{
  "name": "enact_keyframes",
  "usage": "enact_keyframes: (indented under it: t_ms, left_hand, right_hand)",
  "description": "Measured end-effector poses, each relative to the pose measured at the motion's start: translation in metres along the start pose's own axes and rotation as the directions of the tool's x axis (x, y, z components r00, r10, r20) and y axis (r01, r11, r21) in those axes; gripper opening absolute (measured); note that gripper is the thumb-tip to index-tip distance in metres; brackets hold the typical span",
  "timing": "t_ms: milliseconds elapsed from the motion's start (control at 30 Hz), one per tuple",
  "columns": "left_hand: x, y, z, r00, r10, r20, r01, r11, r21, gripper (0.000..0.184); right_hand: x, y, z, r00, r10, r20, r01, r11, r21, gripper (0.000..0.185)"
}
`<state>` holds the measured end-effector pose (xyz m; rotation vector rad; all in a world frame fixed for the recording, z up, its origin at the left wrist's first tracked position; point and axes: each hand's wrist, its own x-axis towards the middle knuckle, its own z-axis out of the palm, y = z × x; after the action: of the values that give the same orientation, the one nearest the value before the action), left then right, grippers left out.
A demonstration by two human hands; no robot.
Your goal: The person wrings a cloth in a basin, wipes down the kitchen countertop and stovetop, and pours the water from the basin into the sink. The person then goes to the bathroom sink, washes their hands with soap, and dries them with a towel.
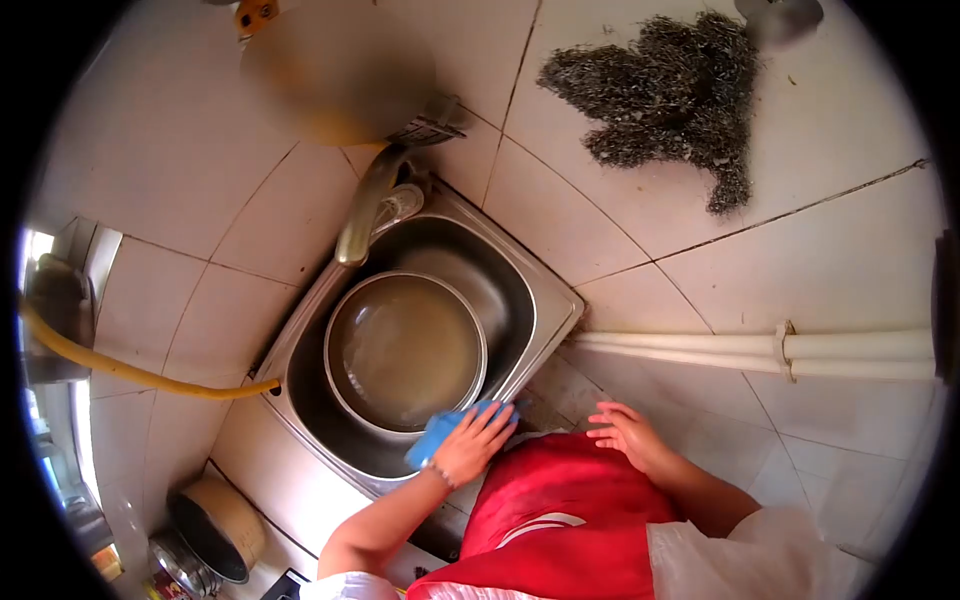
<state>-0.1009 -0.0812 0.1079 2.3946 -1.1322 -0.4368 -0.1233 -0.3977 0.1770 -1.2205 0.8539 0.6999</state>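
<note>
My left hand (468, 452) presses a blue cloth (432, 441) against the front rim of a stainless steel sink (512, 290). The fingers lie over the cloth and hide part of it. Inside the sink sits a round metal basin (484, 345) holding cloudy brownish water, just beyond the cloth. To the right of the sink, my right hand (632, 437) hangs in the air in front of the red apron (570, 500). Its fingers are apart, with nothing in them.
A metal faucet (366, 215) reaches over the sink's back left corner. A yellow hose (150, 377) meets the sink's left edge. Dark steel wool (670, 95) is on the tiled wall, above white pipes (850, 345). A pot (225, 520) stands at the lower left.
</note>
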Motion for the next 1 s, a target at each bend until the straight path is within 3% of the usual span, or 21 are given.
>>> enact_keyframes:
  t_ms: [300,433,500,567,633,667,733,767,833,900,967,1000]
  left_hand:
    - [0.194,-0.067,-0.007,0.913,0.345,-0.217,-0.344,0.938,0.044,0.048]
    - [0.227,-0.123,-0.062,0.893,0.313,-0.324,-0.226,0.933,0.279,0.038]
    - [0.214,-0.145,-0.085,0.901,0.169,-0.400,-0.039,0.949,0.312,0.036]
    - [0.201,-0.170,-0.099,0.869,-0.153,-0.471,0.279,0.937,0.209,0.039]
    - [0.181,-0.202,-0.085,0.655,-0.291,-0.697,0.419,0.908,0.015,0.040]
    - [0.168,-0.213,-0.074,0.478,-0.257,-0.840,0.362,0.929,-0.078,0.039]
    - [0.128,-0.195,-0.060,0.309,-0.502,-0.808,0.299,0.858,-0.419,0.033]
    - [0.105,-0.185,-0.049,0.219,-0.625,-0.750,0.244,0.779,-0.578,0.030]
    - [0.054,-0.184,-0.016,0.114,-0.828,-0.550,0.280,0.558,-0.781,0.030]
    - [0.015,-0.187,0.010,0.083,-0.909,-0.409,0.496,0.393,-0.774,0.035]
    - [-0.004,-0.201,0.049,0.121,-0.900,-0.419,0.622,0.398,-0.674,0.040]
    - [-0.012,-0.211,0.071,0.169,-0.866,-0.471,0.627,0.463,-0.627,0.044]
  right_hand:
    - [-0.011,0.036,-0.027,0.991,0.047,-0.129,-0.036,0.996,0.087,0.037]
    - [-0.009,0.044,-0.035,0.989,0.066,-0.132,-0.054,0.994,0.093,0.037]
    - [-0.006,0.049,-0.039,0.990,0.065,-0.126,-0.054,0.994,0.091,0.036]
    - [-0.004,0.054,-0.035,0.990,0.075,-0.118,-0.062,0.992,0.106,0.036]
    - [-0.002,0.050,-0.027,0.993,0.062,-0.104,-0.049,0.992,0.117,0.035]
    - [0.001,0.044,-0.021,0.994,0.057,-0.097,-0.046,0.992,0.116,0.035]
    - [0.010,0.028,-0.001,1.000,-0.007,0.017,0.006,0.998,0.058,0.036]
    - [0.017,0.019,0.011,1.000,-0.002,0.028,0.001,0.998,0.056,0.036]
    - [0.038,-0.001,0.044,0.977,-0.087,0.194,0.087,0.996,0.010,0.036]
    - [0.062,-0.020,0.084,0.939,-0.138,0.316,0.159,0.986,-0.041,0.038]
    - [0.088,-0.036,0.127,0.897,-0.170,0.409,0.226,0.970,-0.092,0.041]
    - [0.105,-0.037,0.150,0.892,-0.152,0.426,0.218,0.969,-0.111,0.043]
